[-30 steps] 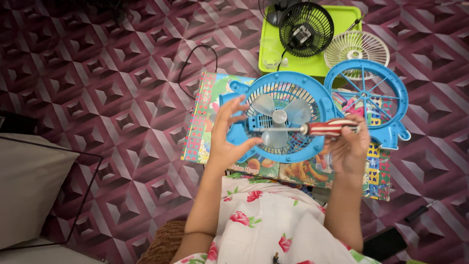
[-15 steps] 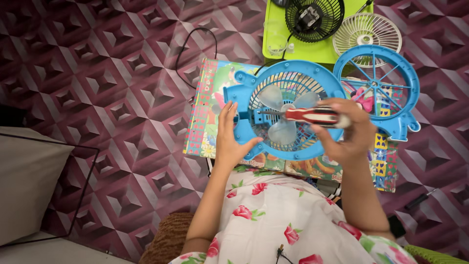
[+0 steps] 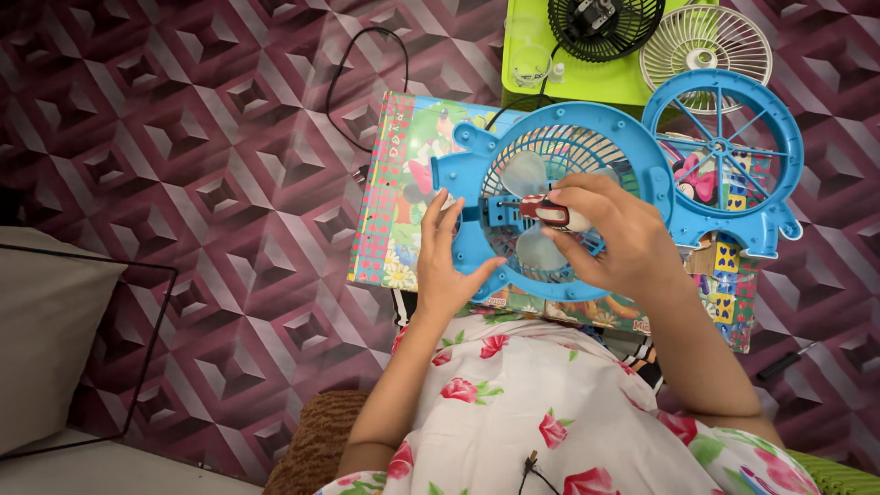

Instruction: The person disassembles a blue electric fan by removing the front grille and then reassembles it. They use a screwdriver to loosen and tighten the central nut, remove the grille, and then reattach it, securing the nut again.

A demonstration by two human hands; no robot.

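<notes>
Since the earlier frame the right hand (image 3: 610,243) has turned the red-and-white screwdriver (image 3: 553,213) from lying across the fan to standing over its hub, fingers wrapped round the handle; the left hand (image 3: 446,259) rests spread against the left rim of the blue fan housing (image 3: 550,203), thumb on the lower edge, gripping nothing else; the housing lies on a colourful board (image 3: 396,197); a blue front grille (image 3: 722,147) sits just beside it on the right; a black fan (image 3: 600,26) stands on a green tray (image 3: 587,81).
</notes>
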